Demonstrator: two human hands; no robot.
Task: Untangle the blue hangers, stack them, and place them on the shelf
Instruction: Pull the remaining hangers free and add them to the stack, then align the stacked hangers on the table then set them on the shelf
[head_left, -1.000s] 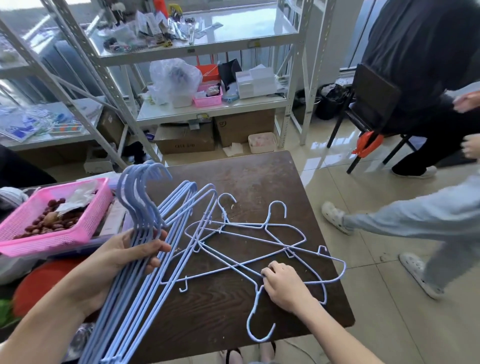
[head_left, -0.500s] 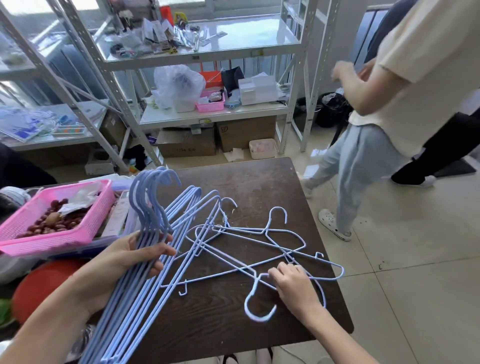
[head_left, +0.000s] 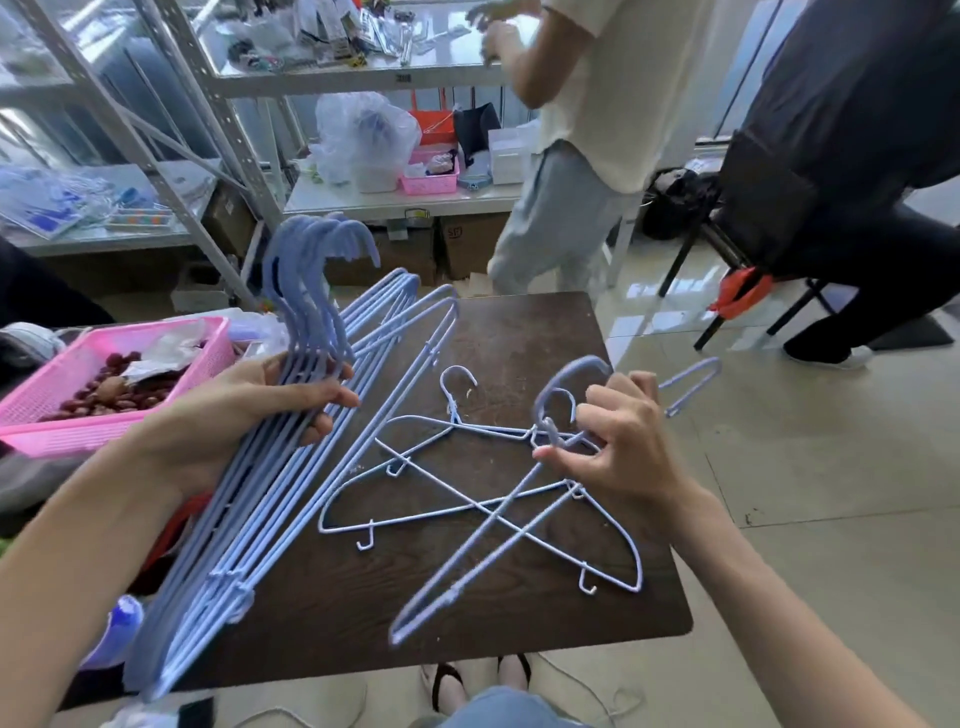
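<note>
My left hand (head_left: 260, 415) grips a stack of several blue hangers (head_left: 244, 519) by their necks, hooks pointing up and away, at the left edge of the dark wooden table (head_left: 545, 332). My right hand (head_left: 618, 447) pinches the neck of one blue hanger (head_left: 483, 525) and holds it tilted above the table, its hook blurred beside my fingers. Two more blue hangers (head_left: 415, 457) lie crossed on the table under it. The metal shelf (head_left: 395, 205) stands behind the table.
A pink basket (head_left: 47, 436) with red dates sits left of the table. A person in a cream shirt (head_left: 587, 93) stands at the shelf, close to the table's far right corner. A second person in black sits on a chair (head_left: 753, 208) at right.
My right hand has lifted one hanger off the pile and turned it. The left hand's stack rose slightly. The standing person walked from the right up to the shelf.
</note>
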